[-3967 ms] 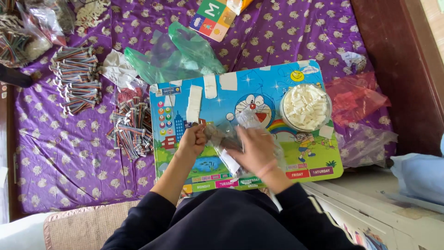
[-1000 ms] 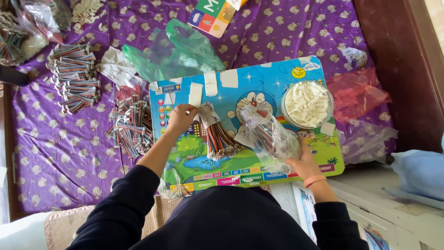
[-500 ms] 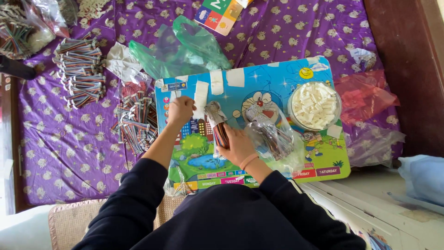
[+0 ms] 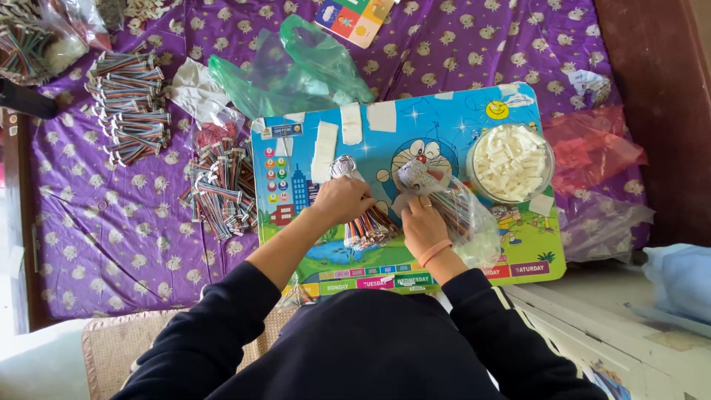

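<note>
1. A bundle of striped sticks (image 4: 368,226) lies on the cartoon-printed lap board (image 4: 444,133), pinned there by the left hand (image 4: 342,200), fingers closed over its taped top.
2. The right hand (image 4: 424,222), palm down, grips a clear bag of more sticks (image 4: 463,215) just beside it.
3. A bowl of white pieces (image 4: 509,161) stands near, within reach.

Dark navy long sleeves pushed up the forearms, orange band on right wrist (image 4: 434,252)
</note>
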